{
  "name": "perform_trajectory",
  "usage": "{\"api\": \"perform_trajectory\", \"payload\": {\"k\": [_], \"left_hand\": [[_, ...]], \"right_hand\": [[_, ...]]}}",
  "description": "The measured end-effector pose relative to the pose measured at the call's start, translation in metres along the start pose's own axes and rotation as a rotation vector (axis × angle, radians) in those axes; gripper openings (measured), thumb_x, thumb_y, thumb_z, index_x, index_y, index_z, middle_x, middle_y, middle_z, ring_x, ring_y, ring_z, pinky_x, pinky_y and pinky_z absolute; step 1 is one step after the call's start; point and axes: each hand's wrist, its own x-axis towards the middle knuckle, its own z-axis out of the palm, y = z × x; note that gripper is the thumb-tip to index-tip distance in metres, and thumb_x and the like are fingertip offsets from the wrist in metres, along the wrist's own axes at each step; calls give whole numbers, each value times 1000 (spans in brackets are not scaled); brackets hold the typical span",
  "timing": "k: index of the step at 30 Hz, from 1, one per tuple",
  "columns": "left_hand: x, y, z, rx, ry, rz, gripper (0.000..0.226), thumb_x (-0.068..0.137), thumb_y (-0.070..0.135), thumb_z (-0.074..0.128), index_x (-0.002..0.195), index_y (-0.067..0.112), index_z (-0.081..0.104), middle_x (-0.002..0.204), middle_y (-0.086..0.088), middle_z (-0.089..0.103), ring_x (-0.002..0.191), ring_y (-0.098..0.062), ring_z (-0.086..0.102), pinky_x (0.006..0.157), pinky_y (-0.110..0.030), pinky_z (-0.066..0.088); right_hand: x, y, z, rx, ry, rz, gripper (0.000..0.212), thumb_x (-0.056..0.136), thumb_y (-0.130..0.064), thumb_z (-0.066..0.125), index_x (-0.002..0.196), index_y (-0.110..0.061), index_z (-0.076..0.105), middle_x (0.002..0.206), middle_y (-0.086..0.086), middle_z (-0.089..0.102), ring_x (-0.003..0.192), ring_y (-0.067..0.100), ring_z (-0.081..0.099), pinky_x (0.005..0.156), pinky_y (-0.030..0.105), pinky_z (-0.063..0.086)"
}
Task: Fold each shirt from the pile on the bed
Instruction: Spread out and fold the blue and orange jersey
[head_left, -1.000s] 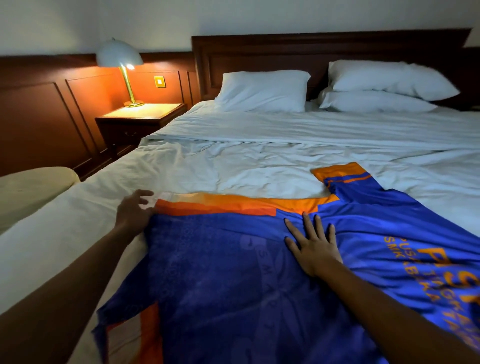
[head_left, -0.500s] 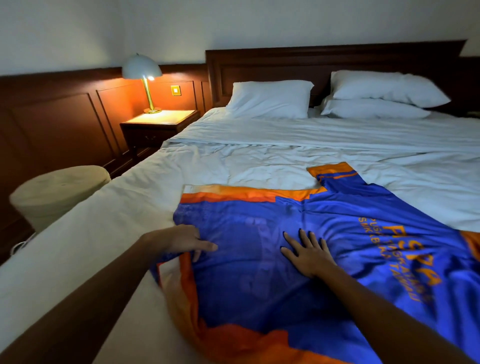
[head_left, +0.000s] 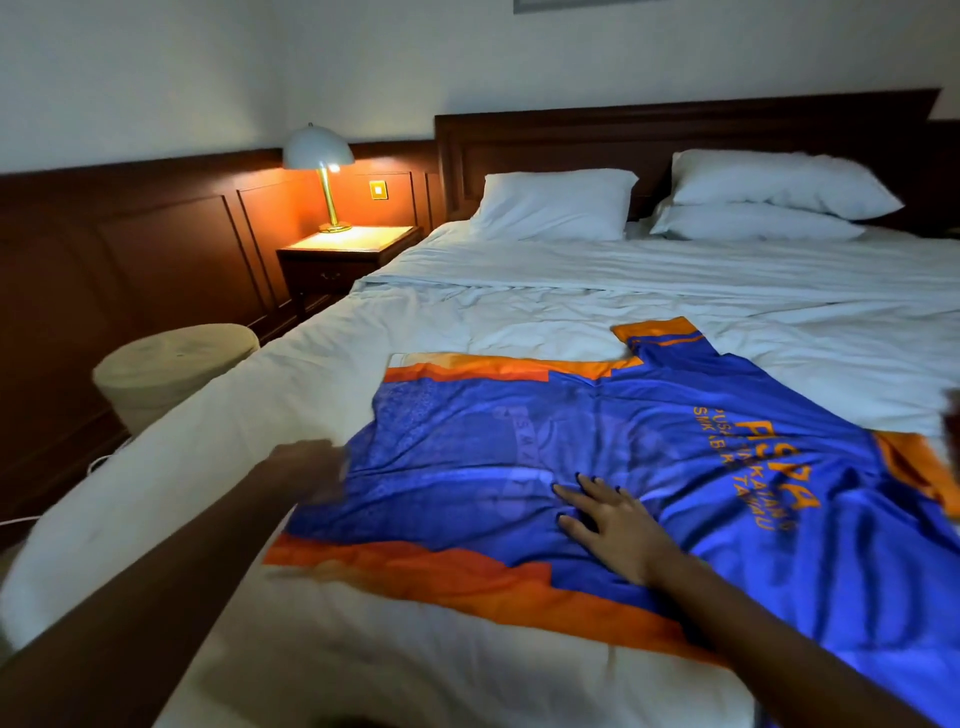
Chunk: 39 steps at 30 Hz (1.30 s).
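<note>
The blue shirt (head_left: 675, 441) lies spread toward the bed's (head_left: 571, 312) left edge. The right hand (head_left: 613, 525) presses flat, fingers spread, likely pinning it. The left hand (head_left: 311, 467) at the shirt's side is too blurred to tell its grip.

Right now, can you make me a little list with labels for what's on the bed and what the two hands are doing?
being folded: blue shirt with orange edges and orange letters, lying on the bed
holding it down: right hand, flat on the middle of the shirt, fingers straight
at the edge: left hand, by the shirt's left side, too blurred to tell if it grips
at the top: three white pillows, two of them stacked
beside it: lit lamp on a nightstand
</note>
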Motion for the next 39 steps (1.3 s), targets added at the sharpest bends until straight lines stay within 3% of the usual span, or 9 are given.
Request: {"api": "perform_trajectory", "payload": {"k": [6, 8, 10, 14, 18, 25, 30, 35, 39], "left_hand": [[-48, 101, 25, -391, 41, 489, 90, 66, 80, 69, 145, 61, 30, 159, 25, 21, 150, -5, 12, 123, -33, 16], [-56, 118, 38, -220, -57, 536, 105, 60, 86, 65, 148, 65, 9, 163, 26, -8, 147, -7, -21, 121, -40, -2], [-59, 122, 46, -81, -61, 572, 105, 66, 88, 56, 151, 59, 1, 161, 25, -20, 142, -10, -31, 118, -41, -11], [-70, 108, 49, -54, 85, 604, 115, 60, 100, -5, 147, 42, 44, 153, 37, 8, 150, -1, -3, 123, -36, 21], [-82, 102, 45, -54, 37, 578, 127, 56, 99, -15, 140, 35, 56, 141, 43, 21, 145, 10, 7, 120, -28, 22], [-81, 106, 41, -200, 267, 531, 76, 67, 98, 34, 101, 42, 73, 110, 28, 68, 102, 7, 61, 88, -30, 52], [-68, 131, 47, -439, 140, 280, 77, 73, 88, 38, 143, 54, 37, 163, 14, 22, 149, -22, 26, 118, -47, 29], [-48, 133, 42, -161, -130, 77, 121, 49, 105, -3, 156, 48, -7, 165, -7, -21, 152, -44, -1, 120, -63, 12], [-40, 174, 10, -235, -95, -64, 102, 81, 89, 25, 160, 31, 0, 167, -9, -12, 153, -40, 2, 119, -60, 8]], "right_hand": [[-46, -7, -17, 333, -125, -198, 77, 68, -97, 28, 115, -50, 67, 149, -3, 48, 144, 8, 33, 118, 38, 30], [-62, 1, -32, 512, -136, -158, 62, 75, -88, 45, 93, -38, 76, 108, 3, 75, 110, 12, 65, 92, 45, 48], [-77, 13, -49, 493, -69, -125, 64, 78, -84, 47, 83, -28, 76, 82, 0, 74, 79, 4, 60, 75, 46, 49], [-108, 45, -54, -43, -26, -95, 97, 64, -100, 15, 139, -47, 48, 154, -17, 37, 145, 5, 30, 119, 33, 26], [-131, 49, -34, -148, -76, -121, 98, 61, -99, -4, 145, -56, 23, 158, -20, 1, 149, 3, -2, 120, 27, -2], [-142, 42, -42, -83, -23, -81, 99, 65, -99, 12, 145, -48, 38, 160, -14, 24, 149, 10, 20, 123, 33, 17], [-153, 27, -13, -430, 116, -53, 72, 75, -65, 42, 135, -30, 59, 138, 15, 58, 111, 51, 60, 89, 56, 53], [-163, 25, -31, -310, 141, -243, 44, 94, -52, 33, 106, -28, 68, 104, -6, 72, 90, 19, 70, 67, 35, 57], [-156, 54, -91, 241, 60, -67, 57, 89, -73, 38, 92, -26, 69, 79, -1, 69, 72, 8, 67, 74, 36, 52]]}}
